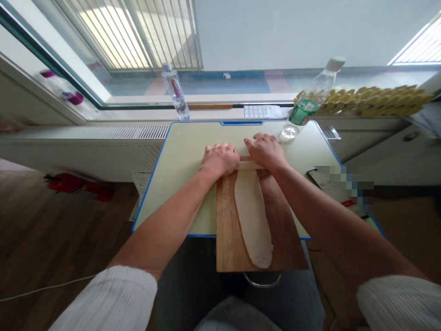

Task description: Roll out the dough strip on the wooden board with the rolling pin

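Surroundings: pale surface [179, 184] with blue edging and a blue handle slot [241, 122] at its far edge, set against a windowsill. Wood floor to the left; something red [74, 184] lies on it, too blurred to name. A thin white cable [44, 288] trails across the floor near left.

On the surface: wooden board [227, 225] lies near the middle, its near end overhanging the surface edge toward the person's lap. A long flat strip of dough [253, 216] runs lengthwise down the board, wider at the near end. Nothing stands between the hands and the dough.

Left hand [220, 158] and right hand [266, 151] lie side by side, palms down, fingers bent over a rolling pin [246, 164] at the far end of the dough. Only a short pale stretch of the pin shows between them. Hands pressing rather than gripping tight; not touching each other.

Containers: clear plastic bottle [175, 92] with a white cap stands on the sill, far left of the hands; contents look clear. A second bottle [310, 103] with a green label stands at the far right corner of the surface, leaning in this view; level cannot be told.

Other items: a yellow scalloped object [379, 101] on the sill right; a small gridded sheet [257, 111] on the sill; a phone [327, 184] at the right edge, partly pixelated.

Writing: bottle labels too small to read.
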### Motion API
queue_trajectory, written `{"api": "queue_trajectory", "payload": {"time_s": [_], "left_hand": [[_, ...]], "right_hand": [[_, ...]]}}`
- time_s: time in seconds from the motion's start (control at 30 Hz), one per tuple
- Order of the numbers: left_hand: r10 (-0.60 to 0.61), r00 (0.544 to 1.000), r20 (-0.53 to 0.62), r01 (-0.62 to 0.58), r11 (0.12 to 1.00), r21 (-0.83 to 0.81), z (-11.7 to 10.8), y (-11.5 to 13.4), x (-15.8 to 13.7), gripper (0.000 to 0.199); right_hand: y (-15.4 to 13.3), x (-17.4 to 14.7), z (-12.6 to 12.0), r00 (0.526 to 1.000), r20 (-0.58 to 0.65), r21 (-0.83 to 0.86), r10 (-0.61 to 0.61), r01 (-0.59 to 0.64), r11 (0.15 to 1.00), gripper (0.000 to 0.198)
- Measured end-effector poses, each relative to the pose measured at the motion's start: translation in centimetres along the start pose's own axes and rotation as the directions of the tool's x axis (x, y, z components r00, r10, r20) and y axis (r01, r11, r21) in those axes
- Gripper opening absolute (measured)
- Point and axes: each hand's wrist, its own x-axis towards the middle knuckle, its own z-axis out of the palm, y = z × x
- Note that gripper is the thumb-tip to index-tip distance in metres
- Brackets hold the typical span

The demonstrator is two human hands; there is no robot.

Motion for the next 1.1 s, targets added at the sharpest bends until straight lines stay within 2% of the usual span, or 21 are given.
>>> {"api": "queue_trajectory", "payload": {"time_s": [0.13, 0.3, 0.4, 0.53, 0.63, 0.7, 0.77, 0.87, 1.1], "left_hand": [[-0.034, 0.999, -0.037, 0.033, 0.999, -0.011, 0.1, 0.4, -1.5, 0.047], [-0.031, 0.997, -0.076, 0.026, 0.998, -0.059, 0.3, 1.3, -4.1, 0.058], [-0.04, 0.995, -0.087, 0.033, 0.995, -0.089, 0.7, 2.0, -6.8, 0.063], [-0.026, 0.994, -0.109, 0.014, 0.994, -0.111, 1.2, 2.9, -11.8, 0.065], [0.023, 0.993, -0.112, -0.038, 0.99, -0.136, 1.0, 3.3, -15.5, 0.065], [0.044, 0.992, -0.121, -0.063, 0.986, -0.154, 0.6, 3.3, -16.8, 0.062], [0.023, 0.986, -0.162, -0.05, 0.985, -0.165, 0.3, 3.1, -17.1, 0.056], [-0.053, 0.973, -0.225, 0.018, 0.988, -0.155, 0.3, 2.6, -15.7, 0.052], [-0.103, 0.978, -0.181, 0.089, 0.993, -0.083, 1.9, 1.6, -12.1, 0.055]], "right_hand": [[0.2, -1.0, 0.0, 0.999, -0.001, 0.011, 0.038, -0.038, 0.999, 0.063], [0.2, -3.6, -0.1, 0.996, 0.017, 0.017, 0.084, -0.084, 0.996, 0.067], [0.0, -6.6, 0.0, 0.998, -0.018, -0.022, 0.065, -0.065, 0.998, 0.066], [0.0, -12.0, 0.1, 0.995, -0.099, -0.094, -0.002, -0.007, 0.996, 0.066], [0.3, -15.5, -0.3, 0.998, -0.059, -0.121, -0.029, 0.021, 0.992, 0.068], [0.5, -16.6, -0.7, 0.999, -0.016, -0.119, -0.035, 0.033, 0.992, 0.067], [0.5, -16.6, -1.0, 0.999, -0.007, -0.099, -0.047, 0.046, 0.994, 0.065], [0.3, -14.8, -1.0, 0.998, -0.045, -0.063, -0.054, 0.051, 0.997, 0.063], [0.5, -10.3, 0.2, 0.993, -0.092, -0.067, -0.07, 0.064, 0.996, 0.061]]}}
